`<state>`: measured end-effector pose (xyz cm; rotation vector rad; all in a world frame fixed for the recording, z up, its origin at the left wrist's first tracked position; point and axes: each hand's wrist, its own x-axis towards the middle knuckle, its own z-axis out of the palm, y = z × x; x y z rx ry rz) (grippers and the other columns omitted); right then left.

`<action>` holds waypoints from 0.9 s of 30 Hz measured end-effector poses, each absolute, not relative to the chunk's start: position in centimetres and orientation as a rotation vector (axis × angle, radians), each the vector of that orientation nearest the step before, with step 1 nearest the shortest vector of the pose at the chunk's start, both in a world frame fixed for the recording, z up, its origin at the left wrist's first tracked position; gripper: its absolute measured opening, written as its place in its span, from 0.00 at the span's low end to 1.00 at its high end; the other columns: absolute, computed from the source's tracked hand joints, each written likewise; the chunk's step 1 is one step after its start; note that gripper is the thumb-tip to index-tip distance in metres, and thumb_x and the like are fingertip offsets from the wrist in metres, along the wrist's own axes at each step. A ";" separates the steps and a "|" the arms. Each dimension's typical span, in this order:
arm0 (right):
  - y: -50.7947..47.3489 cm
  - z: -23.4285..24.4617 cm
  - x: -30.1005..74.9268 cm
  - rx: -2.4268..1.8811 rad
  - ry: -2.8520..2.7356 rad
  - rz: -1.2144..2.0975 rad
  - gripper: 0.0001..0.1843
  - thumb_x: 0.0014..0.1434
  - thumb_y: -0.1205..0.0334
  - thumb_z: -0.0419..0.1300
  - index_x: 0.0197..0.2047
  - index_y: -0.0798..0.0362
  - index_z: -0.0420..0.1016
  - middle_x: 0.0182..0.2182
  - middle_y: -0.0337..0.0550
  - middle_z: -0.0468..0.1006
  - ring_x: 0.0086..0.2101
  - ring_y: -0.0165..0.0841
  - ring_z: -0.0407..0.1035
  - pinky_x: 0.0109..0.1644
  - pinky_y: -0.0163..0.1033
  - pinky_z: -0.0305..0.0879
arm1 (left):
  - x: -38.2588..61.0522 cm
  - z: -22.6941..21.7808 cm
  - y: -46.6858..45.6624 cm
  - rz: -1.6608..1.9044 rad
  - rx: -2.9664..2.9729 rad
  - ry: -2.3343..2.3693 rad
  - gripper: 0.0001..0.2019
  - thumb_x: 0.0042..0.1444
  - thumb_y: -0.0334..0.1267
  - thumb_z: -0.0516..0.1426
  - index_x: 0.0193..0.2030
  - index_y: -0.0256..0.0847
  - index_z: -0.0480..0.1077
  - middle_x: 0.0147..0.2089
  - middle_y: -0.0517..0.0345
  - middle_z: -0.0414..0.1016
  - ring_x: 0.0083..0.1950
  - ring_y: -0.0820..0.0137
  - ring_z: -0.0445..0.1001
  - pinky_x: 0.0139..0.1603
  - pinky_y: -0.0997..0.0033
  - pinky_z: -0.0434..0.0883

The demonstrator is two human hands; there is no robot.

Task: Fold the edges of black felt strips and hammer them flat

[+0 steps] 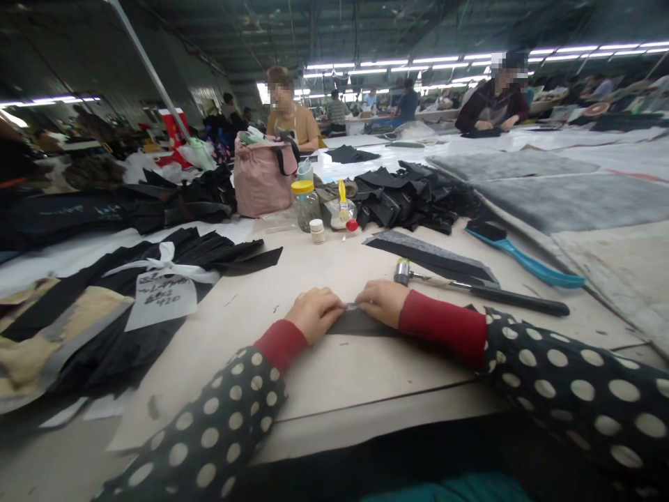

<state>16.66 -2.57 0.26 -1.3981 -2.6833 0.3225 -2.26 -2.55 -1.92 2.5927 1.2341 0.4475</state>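
Observation:
My left hand [315,312] and my right hand [383,302] meet at the middle of the beige work board [334,376], fingers curled and pinching the top edge of a small dark fabric piece [360,324] that lies flat under them. Both sleeves are black with white dots over red cuffs. A hammer [470,287] with a metal head and black handle lies just beyond my right hand, on a long dark grey strip [428,254].
A bundle of black pieces tied with white ribbon and a paper tag [159,296] lies at left. Behind stand a jar with a yellow lid [306,203], a small white pot [316,230], a glue brush [342,202], a pink bag [258,174], a black pile [412,199], and a blue brush [523,258]. Other people work at far tables.

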 end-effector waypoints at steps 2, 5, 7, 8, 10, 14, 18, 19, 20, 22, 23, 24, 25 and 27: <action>-2.6 -0.1 16.8 -1.405 -2.621 0.380 0.13 0.53 0.66 0.52 0.39 0.54 0.75 0.33 0.46 0.73 0.35 0.33 0.66 0.40 0.35 0.59 | -2.3 -2.2 -2.3 0.520 2.519 1.246 0.08 0.52 0.35 0.53 0.39 0.42 0.69 0.37 0.58 0.68 0.40 0.69 0.66 0.42 0.68 0.64; -2.8 -0.6 16.8 -1.403 -2.548 0.387 0.13 0.52 0.67 0.53 0.39 0.53 0.75 0.32 0.45 0.72 0.33 0.32 0.65 0.40 0.35 0.58 | -2.4 -2.5 -2.2 0.573 2.463 1.246 0.15 0.51 0.35 0.53 0.48 0.42 0.64 0.41 0.56 0.67 0.43 0.68 0.65 0.44 0.67 0.64; -3.1 -0.8 16.8 -1.383 -2.530 0.380 0.13 0.51 0.69 0.53 0.38 0.54 0.75 0.32 0.45 0.72 0.34 0.32 0.65 0.41 0.35 0.58 | -2.4 -2.4 -2.2 0.546 2.466 1.237 0.14 0.52 0.35 0.53 0.47 0.44 0.66 0.42 0.57 0.66 0.44 0.68 0.64 0.46 0.66 0.63; -3.2 -0.8 16.8 -1.373 -2.526 0.381 0.13 0.51 0.70 0.53 0.39 0.54 0.75 0.33 0.45 0.72 0.35 0.32 0.65 0.41 0.35 0.58 | -2.4 -2.4 -2.2 0.530 2.466 1.236 0.13 0.52 0.35 0.52 0.45 0.45 0.68 0.42 0.57 0.66 0.44 0.68 0.64 0.46 0.66 0.63; -3.3 -0.9 16.8 -1.369 -2.526 0.392 0.14 0.50 0.70 0.53 0.39 0.54 0.75 0.33 0.46 0.72 0.35 0.32 0.64 0.41 0.35 0.58 | -2.3 -2.3 -2.2 0.521 2.460 1.232 0.10 0.52 0.35 0.53 0.41 0.45 0.69 0.41 0.58 0.66 0.43 0.68 0.64 0.45 0.67 0.63; -3.5 -1.1 16.8 -1.358 -2.509 0.383 0.14 0.49 0.72 0.52 0.38 0.55 0.74 0.33 0.45 0.72 0.36 0.32 0.64 0.41 0.36 0.57 | -2.3 -2.2 -2.1 0.547 2.471 1.198 0.08 0.51 0.34 0.54 0.38 0.43 0.70 0.38 0.58 0.67 0.40 0.69 0.64 0.44 0.67 0.63; -3.6 -1.4 16.9 -1.264 -2.531 0.320 0.14 0.49 0.73 0.52 0.38 0.57 0.73 0.34 0.46 0.71 0.36 0.32 0.63 0.42 0.35 0.57 | -2.4 -2.3 -2.1 0.568 2.529 1.161 0.06 0.52 0.34 0.53 0.36 0.42 0.69 0.37 0.58 0.67 0.40 0.69 0.64 0.43 0.68 0.63; -3.6 -1.5 16.9 -1.245 -2.542 0.299 0.14 0.50 0.74 0.51 0.38 0.57 0.73 0.34 0.46 0.71 0.36 0.33 0.62 0.42 0.36 0.57 | -2.4 -2.4 -2.1 0.568 2.552 1.145 0.06 0.52 0.34 0.53 0.36 0.42 0.69 0.37 0.58 0.67 0.40 0.69 0.64 0.43 0.68 0.63; -3.6 -1.5 16.9 -1.229 -2.559 0.275 0.14 0.50 0.74 0.51 0.37 0.57 0.73 0.34 0.47 0.71 0.36 0.33 0.62 0.42 0.36 0.57 | -2.4 -2.4 -2.1 0.563 2.580 1.123 0.05 0.53 0.34 0.53 0.36 0.42 0.69 0.37 0.58 0.67 0.41 0.69 0.64 0.43 0.68 0.62; -3.8 -1.6 16.8 -1.206 -2.611 0.206 0.14 0.52 0.74 0.49 0.37 0.57 0.74 0.34 0.47 0.71 0.35 0.33 0.61 0.42 0.37 0.56 | -2.5 -2.3 -1.9 0.540 2.653 1.063 0.06 0.54 0.36 0.51 0.35 0.41 0.69 0.38 0.57 0.67 0.41 0.69 0.64 0.43 0.69 0.62; -3.9 -1.6 16.8 -1.199 -2.646 0.160 0.14 0.52 0.73 0.49 0.38 0.57 0.74 0.34 0.48 0.71 0.35 0.34 0.61 0.41 0.38 0.56 | -2.6 -2.3 -1.9 0.518 2.697 1.026 0.07 0.55 0.36 0.50 0.35 0.41 0.68 0.38 0.57 0.68 0.40 0.69 0.64 0.43 0.69 0.62; -4.1 -1.5 16.7 -1.197 -2.673 0.116 0.15 0.52 0.73 0.48 0.38 0.57 0.74 0.33 0.48 0.71 0.35 0.35 0.60 0.41 0.38 0.56 | -2.6 -2.2 -1.8 0.498 2.736 0.988 0.08 0.56 0.37 0.50 0.35 0.40 0.68 0.38 0.56 0.68 0.40 0.69 0.64 0.42 0.69 0.62; -4.3 -1.5 16.6 -1.198 -2.700 0.069 0.15 0.53 0.72 0.48 0.37 0.57 0.74 0.33 0.49 0.70 0.35 0.36 0.60 0.40 0.39 0.56 | -2.7 -2.1 -1.8 0.474 2.775 0.948 0.09 0.57 0.38 0.49 0.35 0.40 0.68 0.38 0.56 0.68 0.39 0.69 0.64 0.41 0.69 0.62; -4.9 -1.4 16.5 -1.209 -2.753 -0.034 0.14 0.54 0.71 0.47 0.37 0.58 0.74 0.32 0.50 0.70 0.34 0.38 0.59 0.38 0.41 0.56 | -2.9 -1.7 -1.6 0.417 2.853 0.860 0.11 0.58 0.39 0.47 0.36 0.39 0.68 0.37 0.55 0.68 0.37 0.69 0.63 0.39 0.69 0.62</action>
